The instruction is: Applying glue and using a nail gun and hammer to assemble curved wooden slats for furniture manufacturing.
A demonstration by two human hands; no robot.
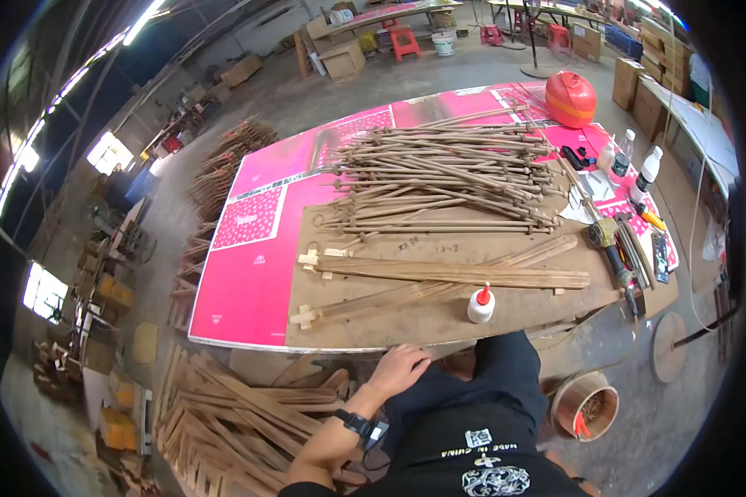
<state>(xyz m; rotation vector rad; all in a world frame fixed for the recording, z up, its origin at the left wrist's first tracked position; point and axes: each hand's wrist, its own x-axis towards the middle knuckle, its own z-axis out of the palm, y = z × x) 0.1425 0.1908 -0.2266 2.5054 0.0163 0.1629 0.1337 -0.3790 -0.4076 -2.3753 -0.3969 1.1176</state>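
My left hand (400, 369) is just in front of the table's near edge, over my dark trouser leg. Its fingers are loosely curled, and nothing shows in them. A black device (361, 424) is strapped to that wrist. My right hand is out of sight. On the table in front of me lie long wooden strips (452, 271), crossed over another wooden piece (352, 306), with pale wooden blocks (304, 316) at their left ends. Nearest my left hand on the tabletop stands a white glue bottle (481, 307) with a red cap.
Thin wooden rods (448, 178) are heaped across the table (249, 290). A power drill (609, 248), bottles (648, 170) and a red round container (570, 99) stand along its right side. Wooden slats (232, 414) pile up at my left; a bucket (593, 402) stands at my right.
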